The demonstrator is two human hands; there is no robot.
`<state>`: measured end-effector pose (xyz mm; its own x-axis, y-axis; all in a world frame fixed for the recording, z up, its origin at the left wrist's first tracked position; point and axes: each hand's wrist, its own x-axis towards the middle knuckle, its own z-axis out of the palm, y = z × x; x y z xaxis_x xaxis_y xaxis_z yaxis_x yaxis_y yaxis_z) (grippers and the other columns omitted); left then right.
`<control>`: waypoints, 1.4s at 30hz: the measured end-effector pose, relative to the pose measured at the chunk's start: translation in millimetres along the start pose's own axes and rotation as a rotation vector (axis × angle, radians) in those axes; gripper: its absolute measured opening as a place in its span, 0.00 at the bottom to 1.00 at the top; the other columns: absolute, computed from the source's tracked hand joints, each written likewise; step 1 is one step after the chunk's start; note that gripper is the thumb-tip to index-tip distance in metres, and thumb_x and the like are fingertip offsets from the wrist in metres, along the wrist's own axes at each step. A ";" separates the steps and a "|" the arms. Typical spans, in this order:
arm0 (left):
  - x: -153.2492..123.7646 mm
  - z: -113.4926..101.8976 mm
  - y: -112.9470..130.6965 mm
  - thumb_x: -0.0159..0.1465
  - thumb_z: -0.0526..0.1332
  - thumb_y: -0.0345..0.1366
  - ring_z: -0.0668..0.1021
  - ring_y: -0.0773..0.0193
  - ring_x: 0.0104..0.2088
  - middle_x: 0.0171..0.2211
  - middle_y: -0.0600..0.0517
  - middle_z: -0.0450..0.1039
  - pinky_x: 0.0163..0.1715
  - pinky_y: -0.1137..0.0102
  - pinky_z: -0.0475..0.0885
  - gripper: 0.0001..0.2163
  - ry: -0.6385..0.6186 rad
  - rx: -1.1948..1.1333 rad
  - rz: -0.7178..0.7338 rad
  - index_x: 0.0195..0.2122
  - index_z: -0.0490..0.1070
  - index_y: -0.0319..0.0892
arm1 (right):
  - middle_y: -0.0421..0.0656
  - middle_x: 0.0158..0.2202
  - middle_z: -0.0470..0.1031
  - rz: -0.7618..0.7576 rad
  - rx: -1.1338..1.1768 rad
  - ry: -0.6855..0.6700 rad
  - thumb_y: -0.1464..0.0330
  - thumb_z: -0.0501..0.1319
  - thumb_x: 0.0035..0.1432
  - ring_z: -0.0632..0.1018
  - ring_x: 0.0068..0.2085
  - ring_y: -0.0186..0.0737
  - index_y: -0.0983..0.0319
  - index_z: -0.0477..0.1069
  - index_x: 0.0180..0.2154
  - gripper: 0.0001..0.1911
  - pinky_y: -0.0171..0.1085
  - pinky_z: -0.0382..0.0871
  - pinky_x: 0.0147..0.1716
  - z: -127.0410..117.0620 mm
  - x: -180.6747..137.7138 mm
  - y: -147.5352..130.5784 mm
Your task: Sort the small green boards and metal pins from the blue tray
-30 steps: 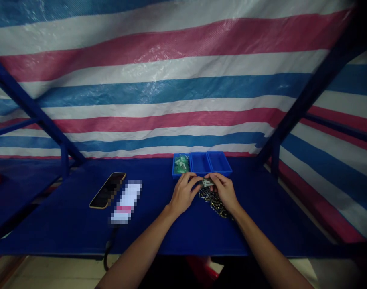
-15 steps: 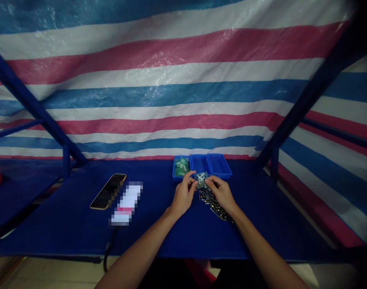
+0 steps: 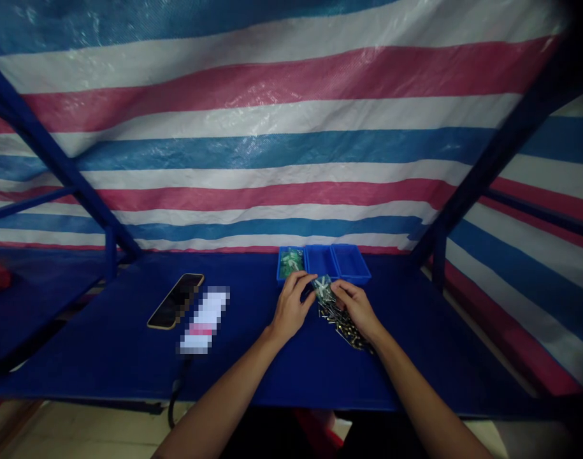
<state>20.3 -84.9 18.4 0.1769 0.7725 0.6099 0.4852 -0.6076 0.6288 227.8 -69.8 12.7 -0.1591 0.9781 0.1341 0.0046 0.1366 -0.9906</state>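
Observation:
A small clear plastic bag (image 3: 322, 288) with pale pieces inside is pinched at its right side by my right hand (image 3: 358, 309), thumb against fingers. My left hand (image 3: 292, 306) is at the bag's left, index finger and thumb apart and their tips close to its edge. Whether those tips touch the plastic I cannot tell. Under and beside my right hand lies a loose heap of metal screws (image 3: 346, 328), partly covered by that hand. Just behind the hands stands a blue bin (image 3: 279, 273) holding similar bags with a green tint (image 3: 291, 260).
Two more blue bins, a middle one (image 3: 320, 260) and a right one (image 3: 352, 262), adjoin the first. On the blue table (image 3: 253, 357) at left lie a phone (image 3: 174, 303) and a blurred-out bright screen (image 3: 206, 322) with a cable. Striped sheeting (image 3: 272, 153) and slanted blue bars (image 3: 66, 172) enclose the table.
My left finger and thumb have parted and drawn slightly off the bag's left side. My right hand still has the bag, now tilted. The view has shifted slightly.

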 end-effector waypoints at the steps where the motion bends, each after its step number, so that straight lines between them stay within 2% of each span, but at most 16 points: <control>1: 0.0 -0.4 0.0 0.74 0.61 0.35 0.75 0.54 0.59 0.58 0.45 0.70 0.58 0.58 0.76 0.17 0.005 0.000 0.009 0.63 0.71 0.52 | 0.34 0.22 0.60 0.007 0.010 -0.004 0.47 0.67 0.63 0.61 0.24 0.34 0.59 0.73 0.31 0.23 0.34 0.53 0.25 0.0 0.0 0.5; 6: -0.8 -0.3 0.8 0.74 0.60 0.32 0.75 0.55 0.58 0.61 0.45 0.67 0.60 0.55 0.75 0.18 -0.044 0.001 0.094 0.63 0.72 0.54 | 0.35 0.22 0.60 0.010 0.009 -0.028 0.47 0.67 0.63 0.60 0.24 0.34 0.60 0.73 0.28 0.23 0.34 0.53 0.26 0.4 -0.2 1.4; 10: -1.9 2.0 1.6 0.74 0.62 0.34 0.76 0.55 0.57 0.61 0.45 0.68 0.59 0.56 0.75 0.11 -0.058 -0.025 0.119 0.54 0.77 0.50 | 0.36 0.24 0.63 0.016 -0.016 -0.032 0.47 0.67 0.62 0.60 0.24 0.34 0.59 0.76 0.30 0.23 0.34 0.52 0.24 1.3 -0.2 0.1; 13: -1.3 4.8 1.9 0.74 0.62 0.37 0.77 0.56 0.54 0.54 0.46 0.75 0.58 0.57 0.74 0.07 -0.029 -0.054 0.079 0.49 0.78 0.46 | 0.37 0.28 0.68 -0.010 -0.032 0.015 0.46 0.64 0.65 0.61 0.24 0.34 0.58 0.79 0.41 0.22 0.35 0.53 0.24 0.7 -0.3 -2.8; 16: -0.9 8.3 0.6 0.74 0.62 0.40 0.79 0.57 0.45 0.42 0.48 0.79 0.51 0.61 0.75 0.08 -0.002 -0.057 -0.004 0.48 0.78 0.44 | 0.39 0.33 0.73 -0.092 -0.028 0.045 0.46 0.65 0.65 0.65 0.26 0.35 0.56 0.79 0.49 0.22 0.36 0.59 0.26 -1.1 -0.3 -5.9; 18: -1.5 10.4 -1.3 0.75 0.62 0.41 0.79 0.58 0.43 0.41 0.49 0.79 0.48 0.63 0.75 0.09 -0.001 -0.066 -0.050 0.49 0.78 0.44 | 0.41 0.39 0.76 -0.137 -0.041 0.042 0.49 0.71 0.60 0.69 0.30 0.37 0.56 0.78 0.49 0.23 0.37 0.64 0.31 -1.3 0.1 -6.2; 20: -2.6 12.0 -3.2 0.74 0.62 0.42 0.79 0.60 0.41 0.43 0.49 0.79 0.47 0.65 0.76 0.12 -0.017 -0.095 -0.083 0.55 0.76 0.46 | 0.41 0.40 0.77 -0.144 -0.044 0.041 0.51 0.74 0.57 0.71 0.32 0.38 0.56 0.77 0.49 0.23 0.38 0.66 0.35 0.0 1.1 -4.2; 24: -4.0 12.3 -4.9 0.74 0.63 0.42 0.78 0.63 0.36 0.40 0.53 0.77 0.44 0.67 0.77 0.23 -0.021 -0.150 -0.151 0.69 0.64 0.49 | 0.38 0.32 0.77 -0.094 0.066 0.060 0.53 0.75 0.57 0.72 0.31 0.39 0.55 0.71 0.47 0.23 0.37 0.65 0.35 4.2 3.3 1.7; 27: -3.8 9.4 -2.9 0.77 0.58 0.39 0.79 0.62 0.40 0.43 0.51 0.77 0.48 0.65 0.76 0.18 0.008 -0.141 -0.133 0.66 0.65 0.49 | 0.36 0.29 0.76 -0.071 0.118 0.080 0.53 0.74 0.58 0.72 0.29 0.38 0.55 0.68 0.45 0.23 0.36 0.62 0.32 4.7 3.0 1.5; 29: -2.9 6.7 -0.5 0.78 0.51 0.34 0.80 0.62 0.44 0.46 0.49 0.77 0.51 0.64 0.76 0.15 0.006 -0.129 -0.078 0.62 0.69 0.48 | 0.36 0.28 0.74 -0.072 0.091 0.089 0.53 0.73 0.59 0.70 0.28 0.36 0.55 0.71 0.45 0.21 0.35 0.60 0.29 3.2 2.2 -0.5; 31: -1.6 4.5 1.9 0.78 0.48 0.31 0.79 0.61 0.46 0.50 0.47 0.76 0.53 0.63 0.75 0.16 -0.003 -0.119 -0.026 0.60 0.70 0.48 | 0.37 0.29 0.73 -0.081 0.043 0.093 0.52 0.72 0.60 0.68 0.27 0.36 0.56 0.75 0.47 0.19 0.35 0.58 0.27 0.5 1.8 -2.1; 34: 0.5 3.6 4.1 0.77 0.52 0.32 0.79 0.59 0.51 0.53 0.46 0.75 0.56 0.61 0.75 0.15 0.008 -0.096 -0.009 0.59 0.72 0.48 | 0.38 0.27 0.72 -0.076 0.012 0.107 0.52 0.68 0.64 0.67 0.26 0.36 0.57 0.80 0.48 0.19 0.36 0.57 0.26 -3.6 1.9 -2.0; 37: 1.4 4.0 4.6 0.76 0.57 0.35 0.79 0.58 0.52 0.51 0.47 0.75 0.54 0.62 0.76 0.11 0.014 -0.079 -0.030 0.56 0.75 0.49 | 0.39 0.28 0.73 -0.070 0.018 0.112 0.52 0.66 0.65 0.67 0.26 0.37 0.56 0.81 0.49 0.19 0.35 0.57 0.25 -5.3 2.3 -1.0; 40: 1.2 3.9 3.7 0.76 0.58 0.37 0.79 0.58 0.51 0.49 0.47 0.75 0.52 0.63 0.76 0.09 0.016 -0.060 -0.050 0.52 0.76 0.48 | 0.42 0.37 0.79 -0.100 -0.017 0.095 0.52 0.69 0.63 0.71 0.29 0.38 0.56 0.81 0.49 0.19 0.36 0.63 0.29 -4.3 2.7 -1.0; 42: 0.7 4.2 2.3 0.76 0.58 0.38 0.80 0.58 0.49 0.48 0.48 0.76 0.50 0.63 0.76 0.07 0.032 -0.053 -0.075 0.50 0.75 0.47 | 0.43 0.36 0.79 -0.135 -0.071 0.103 0.51 0.70 0.62 0.73 0.32 0.40 0.57 0.82 0.45 0.19 0.38 0.67 0.34 -3.0 3.3 -0.8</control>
<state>25.1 -85.0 18.3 0.1137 0.8103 0.5748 0.4502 -0.5578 0.6973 230.3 -66.3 14.0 -0.0611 0.9607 0.2709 0.0601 0.2745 -0.9597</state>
